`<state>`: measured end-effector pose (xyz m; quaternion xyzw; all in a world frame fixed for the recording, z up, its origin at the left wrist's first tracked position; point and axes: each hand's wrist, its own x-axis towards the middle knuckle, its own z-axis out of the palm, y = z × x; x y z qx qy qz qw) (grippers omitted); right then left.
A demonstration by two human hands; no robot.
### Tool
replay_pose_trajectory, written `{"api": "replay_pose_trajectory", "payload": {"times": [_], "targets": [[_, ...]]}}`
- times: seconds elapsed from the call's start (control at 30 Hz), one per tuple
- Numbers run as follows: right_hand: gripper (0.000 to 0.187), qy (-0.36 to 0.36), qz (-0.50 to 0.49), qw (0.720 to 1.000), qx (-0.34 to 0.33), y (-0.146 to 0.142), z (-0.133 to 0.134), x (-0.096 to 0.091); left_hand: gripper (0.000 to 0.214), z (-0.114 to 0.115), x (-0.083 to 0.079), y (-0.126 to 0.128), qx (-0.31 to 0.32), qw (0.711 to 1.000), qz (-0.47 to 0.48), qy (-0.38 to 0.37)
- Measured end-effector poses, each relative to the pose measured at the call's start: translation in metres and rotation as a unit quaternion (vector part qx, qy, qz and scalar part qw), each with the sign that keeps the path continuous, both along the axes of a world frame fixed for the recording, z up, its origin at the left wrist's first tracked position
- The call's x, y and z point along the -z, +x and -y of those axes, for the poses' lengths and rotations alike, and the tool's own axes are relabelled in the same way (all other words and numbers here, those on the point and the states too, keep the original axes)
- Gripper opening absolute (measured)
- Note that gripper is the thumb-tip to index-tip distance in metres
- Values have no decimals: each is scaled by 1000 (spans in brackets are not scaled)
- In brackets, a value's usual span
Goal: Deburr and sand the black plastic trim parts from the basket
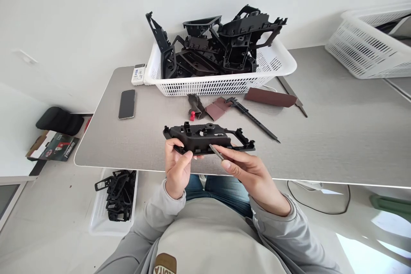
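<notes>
At the lower centre of the frame, the left hand (pixel 178 172) pinches one end of a black part (pixel 202 140) between thumb and fingers, while the right hand (pixel 255 174) grips a thin metal blade (pixel 216 152), its tip at the part's near side. The part is held up over the front edge of the table (pixel 337 137). Work on it looks under way; how much of that side is finished cannot be told. It is long and matte black, apparently moulded plastic, with small clips and posts, a round boss near the middle and an open frame towards its right end. Just above centre lie a caliper (pixel 255 120) and a brown sheet (pixel 218 109), both out of hand. Other parts (pixel 237 30) heap a basket (pixel 212 84) at upper centre, and a floor basket (pixel 93 222) at lower left holds similar ones (pixel 119 197); which are done or left, I cannot tell
</notes>
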<state>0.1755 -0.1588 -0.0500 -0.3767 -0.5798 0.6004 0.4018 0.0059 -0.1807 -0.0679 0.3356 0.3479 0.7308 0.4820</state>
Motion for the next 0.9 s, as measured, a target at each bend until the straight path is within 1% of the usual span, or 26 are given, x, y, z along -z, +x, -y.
{"api": "replay_pose_trajectory", "payload": {"times": [0.07,0.13,0.27,0.33,0.43,0.5,0.67,0.73,0.83,0.9], "targets": [[32,9,11,1000,-5,3,-4,-1,24,1,5,-1,-22,999,-30,21],[33,37,34,999,-16,7,-8,-3,17,2,11,-2,-51,995,-77,45],[34,111,89,986,-86,11,-9,-9,13,4,18,-3,-83,976,-178,91],[34,158,106,976,-102,8,-7,-10,14,4,19,-2,-101,962,-229,109],[35,215,132,964,-86,2,-4,-11,14,6,19,-2,-149,933,-306,119],[36,234,158,956,-83,-2,-3,-10,14,7,19,-4,-175,915,-343,118],[37,249,185,948,-76,-2,-4,-8,16,9,24,-8,-190,891,-393,122],[36,248,184,947,-87,0,-4,-8,17,10,25,-7,-189,893,-391,118],[35,239,173,949,-115,3,-4,-11,15,10,25,-6,-146,925,-337,93],[35,231,171,951,-112,3,-3,-12,14,11,24,-5,-132,941,-305,72]]}}
